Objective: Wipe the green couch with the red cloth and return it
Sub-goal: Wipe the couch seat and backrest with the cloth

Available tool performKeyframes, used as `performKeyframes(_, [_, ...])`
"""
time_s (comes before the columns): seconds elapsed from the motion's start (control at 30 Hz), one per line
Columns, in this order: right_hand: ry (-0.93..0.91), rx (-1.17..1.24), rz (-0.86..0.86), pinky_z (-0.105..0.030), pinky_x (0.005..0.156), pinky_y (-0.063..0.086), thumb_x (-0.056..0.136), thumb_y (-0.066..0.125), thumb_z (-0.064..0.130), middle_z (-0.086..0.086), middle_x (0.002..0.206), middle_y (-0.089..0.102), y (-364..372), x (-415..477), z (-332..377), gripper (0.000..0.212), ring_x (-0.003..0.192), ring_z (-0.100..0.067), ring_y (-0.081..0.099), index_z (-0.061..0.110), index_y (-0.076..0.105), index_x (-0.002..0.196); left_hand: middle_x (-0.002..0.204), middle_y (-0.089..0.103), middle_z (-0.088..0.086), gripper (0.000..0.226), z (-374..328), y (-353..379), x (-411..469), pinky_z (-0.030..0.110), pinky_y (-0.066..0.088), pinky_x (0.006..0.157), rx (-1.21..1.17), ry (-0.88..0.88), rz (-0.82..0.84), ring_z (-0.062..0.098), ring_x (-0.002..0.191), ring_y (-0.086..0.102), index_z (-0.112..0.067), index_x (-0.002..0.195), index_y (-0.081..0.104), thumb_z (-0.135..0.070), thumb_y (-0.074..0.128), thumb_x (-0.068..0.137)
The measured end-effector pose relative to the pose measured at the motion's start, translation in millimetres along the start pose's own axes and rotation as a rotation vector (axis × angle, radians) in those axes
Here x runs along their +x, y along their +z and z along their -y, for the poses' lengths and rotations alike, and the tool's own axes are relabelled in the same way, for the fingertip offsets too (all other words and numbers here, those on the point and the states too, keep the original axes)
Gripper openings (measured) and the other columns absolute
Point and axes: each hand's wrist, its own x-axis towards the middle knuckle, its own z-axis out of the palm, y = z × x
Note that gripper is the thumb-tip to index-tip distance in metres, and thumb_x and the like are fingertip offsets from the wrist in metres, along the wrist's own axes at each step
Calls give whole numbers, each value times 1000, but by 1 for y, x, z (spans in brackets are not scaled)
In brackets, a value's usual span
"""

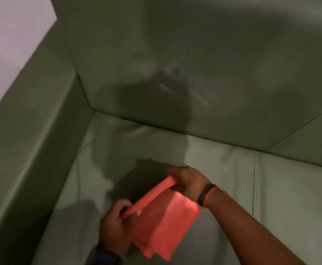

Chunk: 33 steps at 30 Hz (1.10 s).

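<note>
The red cloth (162, 224) hangs folded between both hands, held above the seat of the green couch (280, 188). My left hand (116, 226) pinches the cloth's lower left corner. My right hand (188, 180) grips the upper edge farther back; a dark band circles that wrist. The cloth's top edge is stretched taut between the two hands and the rest drapes down toward me. The picture is slightly blurred.
The couch's left armrest (28, 142) rises close on the left, and the backrest (204, 73) fills the top of the view. A pale wall (9, 35) shows at the upper left. A seam (254, 178) divides the seat cushions to the right.
</note>
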Motion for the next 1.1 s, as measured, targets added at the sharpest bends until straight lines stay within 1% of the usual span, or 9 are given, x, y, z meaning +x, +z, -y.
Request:
performKeyframes(0.13, [53, 199, -347, -17, 61, 34, 72, 80, 17, 7, 77, 54, -104, -13, -14, 33, 70, -12, 52, 11, 59, 96, 68, 65, -26, 31, -131, -33, 65, 2, 38, 60, 138, 416, 53, -10, 65, 57, -34, 73, 60, -15, 82, 63])
performKeyframes(0.33, [164, 278, -1004, -31, 58, 32, 69, 76, 17, 15, 65, 44, -212, 20, -4, 40, 60, -6, 39, 28, 43, 89, 71, 62, -2, 26, -316, -43, 143, 29, 42, 58, 311, 880, -135, 17, 68, 57, -19, 77, 69, -30, 82, 59])
performKeyframes(0.47, [493, 138, -1537, -41, 85, 37, 67, 75, 21, -3, 101, 55, -189, 51, 35, 57, 102, -29, 49, 17, 45, 115, 83, 69, 6, 27, -350, -31, 169, 38, 45, 63, 431, 959, -249, 27, 80, 58, -20, 75, 66, -37, 80, 60])
performKeyframes(0.53, [382, -53, -1676, -43, 101, 32, 68, 80, 18, -11, 125, 42, -152, 67, 64, 68, 120, -30, 39, 20, 40, 122, 83, 69, 4, 29, -345, -30, 173, 38, 44, 63, 425, 998, -270, 27, 81, 57, -21, 75, 64, -42, 78, 61])
performKeyframes(0.6, [238, -174, -1508, -47, 110, 30, 73, 77, 19, -13, 139, 33, -117, 87, 88, 70, 132, -32, 32, 21, 38, 130, 83, 68, 2, 31, -343, -30, 174, 35, 39, 62, 418, 1027, -265, 26, 80, 56, -21, 75, 63, -45, 77, 62])
performKeyframes(0.7, [334, -58, -1247, -57, 113, 20, 83, 66, 36, -23, 152, 22, -106, 117, 80, 74, 142, -38, 15, 19, 27, 143, 88, 65, 0, 35, -342, -34, 177, 31, 31, 64, 437, 1067, -247, 25, 86, 54, -22, 79, 60, -47, 75, 61])
performKeyframes(0.87, [449, -100, -1363, -62, 110, 4, 79, 53, 62, -30, 151, 13, -119, 148, 47, 87, 141, -41, 4, 21, 15, 146, 114, 57, 8, 81, -308, -43, 179, 27, 31, 77, 310, 980, -466, 28, 102, 51, -18, 107, 56, -72, 70, 48])
performKeyframes(0.97, [439, -257, -1210, -67, 108, 1, 75, 54, 64, -26, 152, 15, -88, 162, 54, 89, 139, -41, 6, 26, 13, 144, 120, 55, 9, 93, -283, -37, 174, 24, 24, 79, 232, 850, -564, 28, 106, 49, -18, 114, 53, -77, 69, 44])
performKeyframes(1.1, [324, -440, -1090, -68, 104, 8, 78, 54, 65, -21, 147, 29, -71, 144, 24, 79, 135, -34, 15, 28, 23, 141, 125, 49, 13, 97, -258, -34, 176, 33, 35, 84, 250, 792, -498, 31, 108, 47, -17, 121, 49, -70, 74, 44])
